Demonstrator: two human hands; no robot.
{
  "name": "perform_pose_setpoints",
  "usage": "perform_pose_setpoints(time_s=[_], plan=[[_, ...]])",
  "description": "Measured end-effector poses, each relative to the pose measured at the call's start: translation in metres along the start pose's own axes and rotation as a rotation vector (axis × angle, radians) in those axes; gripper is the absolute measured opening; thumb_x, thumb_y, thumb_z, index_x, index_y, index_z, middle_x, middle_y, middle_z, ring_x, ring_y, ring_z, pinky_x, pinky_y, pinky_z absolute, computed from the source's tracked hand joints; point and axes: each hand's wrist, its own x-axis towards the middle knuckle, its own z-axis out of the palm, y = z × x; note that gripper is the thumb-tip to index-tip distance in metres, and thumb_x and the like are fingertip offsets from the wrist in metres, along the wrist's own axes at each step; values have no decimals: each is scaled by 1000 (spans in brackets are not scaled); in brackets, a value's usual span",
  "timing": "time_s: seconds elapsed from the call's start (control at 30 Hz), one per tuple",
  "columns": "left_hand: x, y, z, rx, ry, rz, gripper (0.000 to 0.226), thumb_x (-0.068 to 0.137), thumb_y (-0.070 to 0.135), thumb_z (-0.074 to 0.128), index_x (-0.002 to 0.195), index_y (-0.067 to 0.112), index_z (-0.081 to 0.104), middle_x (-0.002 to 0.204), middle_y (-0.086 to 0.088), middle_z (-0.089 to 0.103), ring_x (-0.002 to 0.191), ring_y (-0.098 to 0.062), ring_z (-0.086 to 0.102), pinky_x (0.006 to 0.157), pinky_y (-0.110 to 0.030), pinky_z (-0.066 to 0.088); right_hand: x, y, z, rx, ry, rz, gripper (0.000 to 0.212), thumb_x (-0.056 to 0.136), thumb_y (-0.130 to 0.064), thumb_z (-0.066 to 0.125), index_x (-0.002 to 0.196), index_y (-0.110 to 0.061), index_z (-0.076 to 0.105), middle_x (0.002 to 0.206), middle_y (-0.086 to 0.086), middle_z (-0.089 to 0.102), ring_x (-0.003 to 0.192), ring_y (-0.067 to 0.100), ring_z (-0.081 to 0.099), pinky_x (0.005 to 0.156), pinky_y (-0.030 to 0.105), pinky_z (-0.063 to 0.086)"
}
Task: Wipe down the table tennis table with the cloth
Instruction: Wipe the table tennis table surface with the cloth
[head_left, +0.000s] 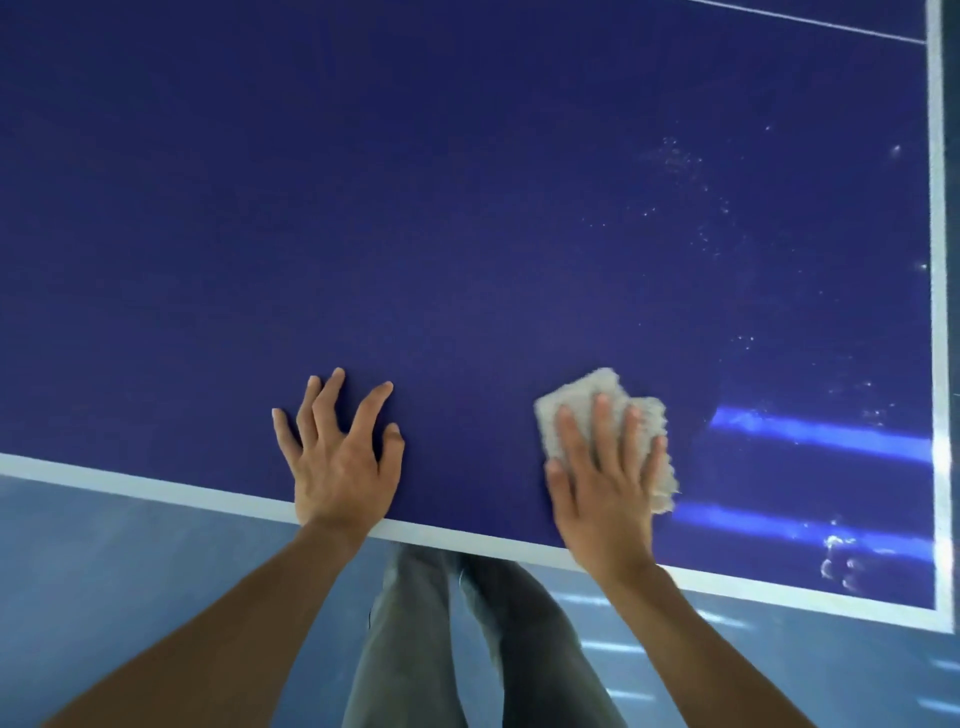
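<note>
Right hand (605, 493) pressing flat, fingers straight, on pale cloth (613, 410), left hand (340, 447) splaying released on blue table (415, 208), droplets (675, 161) glistening rightward

A blue-grey floor (130, 571) is seen along the bottom, smooth and kinda glossy. Grey trousers (405, 649) are shown bottom middle, viewed from above, with the right leg shaded darker than the left one. A few short pale light streaks (602, 647) are reflected on the floor just right of the trousers, stacked one below another toward the corner.
</note>
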Motion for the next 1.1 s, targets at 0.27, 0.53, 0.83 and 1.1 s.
perform_pose_setpoints(time_s=[0.27,0.53,0.83,1.1], plan=[[1,0,1,-18,-3,-10,50,98,49,38,146,39,46,163,-10,28,155,-34,16,125,-65,4,-66,35,13,-56,-50,-385,54,108,-49,39,161,-37,36,172,2,24,159,38,18,121,70,20],[2,0,-1,-24,-4,4,49,98,48,40,146,39,45,162,-13,29,155,-35,17,124,-67,4,18,9,-2,56,47,345,65,102,-51,27,163,-31,31,175,5,12,159,39,9,125,66,0],[0,0,-4,-31,-18,16,49,99,49,37,147,39,43,163,-14,29,155,-36,16,124,-67,4,-44,-65,33,-40,-96,-412,55,109,-49,34,163,-39,29,175,-1,13,161,35,7,126,65,10],[0,0,-6,-60,-7,29,47,99,49,38,145,39,44,162,-14,31,155,-36,18,123,-68,6,-39,3,-3,-5,-145,-70,56,105,-53,24,160,-40,23,173,-3,14,161,34,9,125,65,11]])
